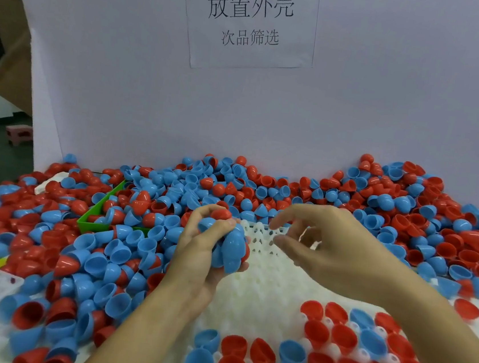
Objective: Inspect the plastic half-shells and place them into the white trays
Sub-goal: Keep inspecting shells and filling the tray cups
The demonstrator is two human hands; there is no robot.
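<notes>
Blue half-shells (pixel 232 247) clutched in left grip (pixel 210 246); right grip (pixel 323 244) loosely spread above white tray (pixel 266 277).

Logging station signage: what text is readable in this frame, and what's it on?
"放置外壳": large line on the white paper sheet stuck to the backboard.
"次品筛选": smaller line below it, same sheet.
No other text visible; shells and trays show no readable markings.
</notes>
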